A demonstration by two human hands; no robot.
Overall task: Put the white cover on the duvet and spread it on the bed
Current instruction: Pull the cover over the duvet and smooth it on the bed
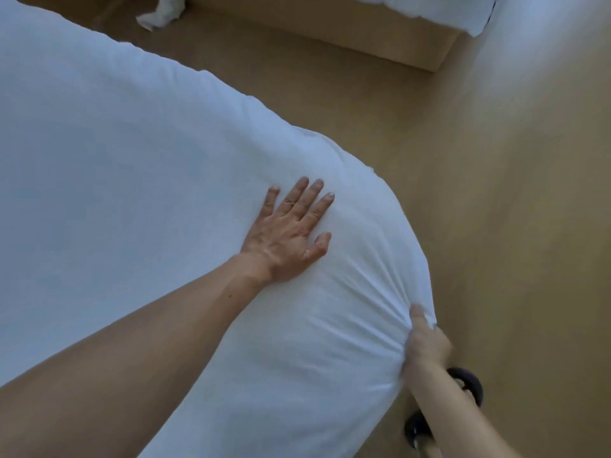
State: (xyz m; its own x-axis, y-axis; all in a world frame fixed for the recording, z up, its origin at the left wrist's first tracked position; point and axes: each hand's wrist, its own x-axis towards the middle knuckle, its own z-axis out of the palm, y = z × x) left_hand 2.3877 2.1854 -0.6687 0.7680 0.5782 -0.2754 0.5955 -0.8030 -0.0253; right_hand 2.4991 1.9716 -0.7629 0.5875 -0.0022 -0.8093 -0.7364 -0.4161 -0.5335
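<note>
The white cover (139, 166) stretches away up-left from its near corner, where the left hand (289, 231) presses flat and the right hand (426, 345), nearer the edge, grips bunched fabric.

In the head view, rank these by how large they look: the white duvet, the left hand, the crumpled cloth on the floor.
1. white duvet, fills most of the frame.
2. left hand, near the camera.
3. crumpled cloth, far off and cut by the top edge, so its real size is unsure.
</note>
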